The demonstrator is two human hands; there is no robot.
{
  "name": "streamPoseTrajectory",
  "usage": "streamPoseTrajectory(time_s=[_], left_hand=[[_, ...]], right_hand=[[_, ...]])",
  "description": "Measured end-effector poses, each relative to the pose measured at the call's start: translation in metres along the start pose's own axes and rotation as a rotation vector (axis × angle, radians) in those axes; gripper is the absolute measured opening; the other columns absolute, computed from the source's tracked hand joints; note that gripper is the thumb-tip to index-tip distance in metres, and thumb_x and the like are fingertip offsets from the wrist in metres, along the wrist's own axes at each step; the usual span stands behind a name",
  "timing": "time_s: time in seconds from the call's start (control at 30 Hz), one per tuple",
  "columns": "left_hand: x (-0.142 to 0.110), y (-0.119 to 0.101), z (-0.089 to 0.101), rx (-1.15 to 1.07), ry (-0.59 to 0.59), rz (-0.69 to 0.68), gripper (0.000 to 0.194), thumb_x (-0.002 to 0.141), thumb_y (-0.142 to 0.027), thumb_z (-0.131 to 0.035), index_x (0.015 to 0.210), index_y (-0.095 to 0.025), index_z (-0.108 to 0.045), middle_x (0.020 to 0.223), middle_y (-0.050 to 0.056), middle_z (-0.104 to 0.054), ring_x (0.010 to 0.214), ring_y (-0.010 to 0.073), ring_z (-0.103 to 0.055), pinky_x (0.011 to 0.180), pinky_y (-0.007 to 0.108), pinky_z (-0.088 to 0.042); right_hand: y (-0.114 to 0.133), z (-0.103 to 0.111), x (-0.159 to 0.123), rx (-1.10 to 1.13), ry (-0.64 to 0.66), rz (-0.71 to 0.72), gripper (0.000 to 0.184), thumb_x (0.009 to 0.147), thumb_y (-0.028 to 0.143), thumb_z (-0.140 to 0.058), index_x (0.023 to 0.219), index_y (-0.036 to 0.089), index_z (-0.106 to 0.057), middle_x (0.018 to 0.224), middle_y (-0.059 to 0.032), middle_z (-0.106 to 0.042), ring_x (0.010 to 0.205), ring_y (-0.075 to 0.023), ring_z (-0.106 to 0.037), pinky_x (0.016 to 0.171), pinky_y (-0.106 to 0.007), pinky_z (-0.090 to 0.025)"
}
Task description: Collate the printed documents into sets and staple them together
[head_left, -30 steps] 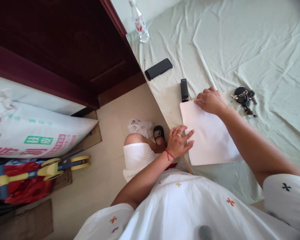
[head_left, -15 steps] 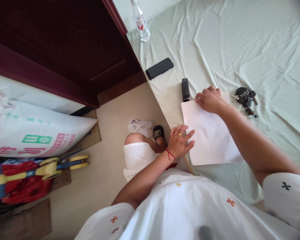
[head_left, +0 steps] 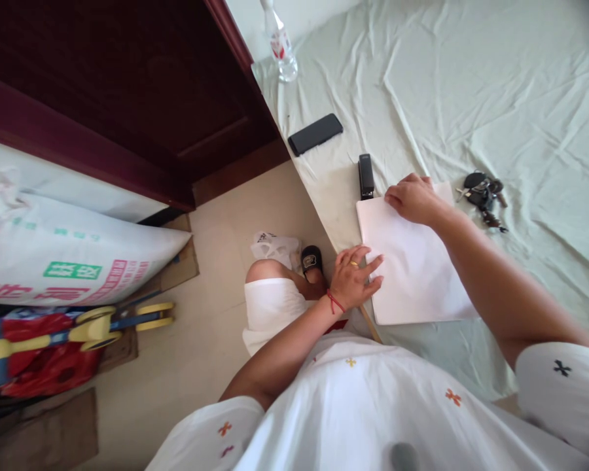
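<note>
A stack of white paper [head_left: 412,268] lies on the pale green sheet [head_left: 495,98] near the bed's edge. My left hand [head_left: 354,278] rests on the stack's near left edge, fingers spread flat, a gold ring and a red wrist string showing. My right hand [head_left: 412,196] presses on the far corner of the paper with its fingers curled down. A black stapler [head_left: 366,176] lies just beyond the paper's far left corner, close to my right hand.
A black phone [head_left: 315,133] and a clear bottle [head_left: 281,46] lie further along the bed edge. A bunch of keys [head_left: 483,193] sits right of the paper. On the floor are a printed sack [head_left: 73,255], a toy [head_left: 93,324] and a dark wooden door [head_left: 127,85].
The view has drifted slightly. My right hand has shifted a little on the paper's far corner; the left hand stays on the near edge.
</note>
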State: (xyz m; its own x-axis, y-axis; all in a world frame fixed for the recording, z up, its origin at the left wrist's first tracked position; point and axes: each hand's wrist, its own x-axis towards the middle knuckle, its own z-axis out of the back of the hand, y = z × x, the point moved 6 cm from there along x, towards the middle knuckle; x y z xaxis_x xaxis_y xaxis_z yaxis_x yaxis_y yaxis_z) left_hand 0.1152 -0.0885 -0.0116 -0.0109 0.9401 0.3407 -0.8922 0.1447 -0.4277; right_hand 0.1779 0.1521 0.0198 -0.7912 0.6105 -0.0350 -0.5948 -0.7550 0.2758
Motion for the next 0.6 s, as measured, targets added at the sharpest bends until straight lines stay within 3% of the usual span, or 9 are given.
streamPoseTrajectory(time_s=[0.13, 0.3, 0.37, 0.43, 0.5, 0.6], left_hand=[[0.005, 0.001, 0.01, -0.089, -0.004, 0.046, 0.039, 0.102, -0.046, -0.055, 0.132, -0.025, -0.071, 0.137, 0.012, -0.062, 0.132, 0.0263, -0.056, 0.112, 0.047, -0.043], [0.034, 0.017, 0.034, -0.219, -0.219, 0.331, 0.054, 0.108, -0.052, -0.038, 0.139, -0.014, -0.06, 0.132, 0.019, -0.06, 0.125, 0.0256, -0.058, 0.107, 0.041, -0.047], [0.05, 0.024, 0.034, -0.348, -0.224, 0.417, 0.059, 0.108, -0.059, -0.035, 0.139, -0.013, -0.056, 0.124, 0.018, -0.065, 0.106, 0.0236, -0.064, 0.094, 0.037, -0.05], [0.063, 0.031, 0.031, -0.458, -0.208, 0.503, 0.052, 0.107, -0.06, -0.038, 0.117, -0.016, -0.063, 0.094, 0.009, -0.067, 0.078, 0.0185, -0.06, 0.076, 0.033, -0.046], [0.071, 0.036, 0.028, -0.528, -0.207, 0.565, 0.046, 0.106, -0.057, -0.044, 0.085, -0.018, -0.058, 0.066, 0.001, -0.053, 0.062, 0.0142, -0.046, 0.065, 0.03, -0.036], [0.074, 0.041, 0.023, -0.672, -0.241, 0.616, 0.041, 0.105, -0.045, -0.052, 0.073, -0.019, -0.047, 0.06, -0.003, -0.042, 0.059, 0.012, -0.039, 0.061, 0.027, -0.031]], right_hand=[[0.013, 0.022, -0.016, 0.011, -0.082, 0.029, 0.039, 0.102, 0.034, -0.039, 0.093, 0.024, -0.076, 0.101, -0.0119, -0.076, 0.117, -0.0376, -0.057, 0.099, -0.057, -0.038], [0.036, 0.05, -0.046, 0.015, -0.123, 0.095, 0.044, 0.105, 0.035, -0.033, 0.101, 0.027, -0.076, 0.099, -0.0108, -0.075, 0.121, -0.0362, -0.056, 0.105, -0.057, -0.033], [0.045, 0.057, -0.055, 0.008, -0.127, 0.113, 0.045, 0.106, 0.033, -0.031, 0.105, 0.027, -0.076, 0.1, -0.0109, -0.075, 0.122, -0.0364, -0.055, 0.106, -0.058, -0.031], [0.053, 0.062, -0.062, -0.001, -0.132, 0.123, 0.045, 0.106, 0.032, -0.03, 0.105, 0.027, -0.076, 0.1, -0.0113, -0.074, 0.123, -0.0364, -0.054, 0.107, -0.058, -0.03], [0.058, 0.066, -0.065, -0.004, -0.142, 0.139, 0.045, 0.107, 0.031, -0.03, 0.101, 0.026, -0.075, 0.098, -0.0115, -0.074, 0.123, -0.0359, -0.055, 0.106, -0.057, -0.031], [0.06, 0.068, -0.066, 0.022, -0.153, 0.149, 0.044, 0.107, 0.032, -0.032, 0.096, 0.025, -0.075, 0.094, -0.0105, -0.074, 0.121, -0.0344, -0.058, 0.105, -0.055, -0.033]])
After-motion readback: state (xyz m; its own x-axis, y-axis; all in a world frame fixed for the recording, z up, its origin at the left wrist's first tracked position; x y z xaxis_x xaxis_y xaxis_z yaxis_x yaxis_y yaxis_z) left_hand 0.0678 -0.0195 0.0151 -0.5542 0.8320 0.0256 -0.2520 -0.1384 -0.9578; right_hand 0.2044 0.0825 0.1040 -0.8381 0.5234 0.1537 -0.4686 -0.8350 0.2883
